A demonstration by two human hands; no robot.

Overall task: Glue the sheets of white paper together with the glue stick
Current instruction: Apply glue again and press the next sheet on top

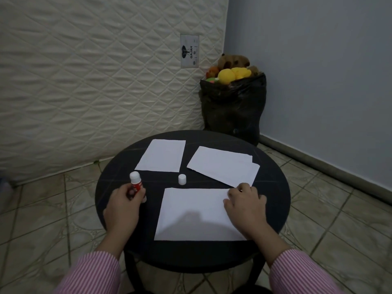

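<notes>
The left hand (123, 203) was closed around the lower body of the glue stick (136, 184), holding it roughly upright with its white top pointing up and away, above the left part of the round black table (273, 177). The right hand (247, 203) lay palm down, fingers loosely curled and a little apart, pressing on the right edge of the nearest sheet of paper (193, 213); whether the fingertips pinched the sheet's corner could not be told. That sheet lay flat on the near half of the table, between the two hands, with a soft shadow across its lower middle.

Just beyond its far edge a small white cap (182, 179) stood alone on the dark surface, apart from the glue stick. Farther back, a single sheet (162, 155) lay on the left, and on the right a small stack of sheets (222, 164) rested at an angle, its edges slightly offset, its near corner close to the right hand.

Both forearms wore sleeves (93, 272) striped pink and white. Behind the table, in the room's corner, a black plastic bag (233, 107) stuffed with plush toys (231, 68) stood on the tiled floor (42, 219), beside a quilted mattress (84, 81) leaning upright.
</notes>
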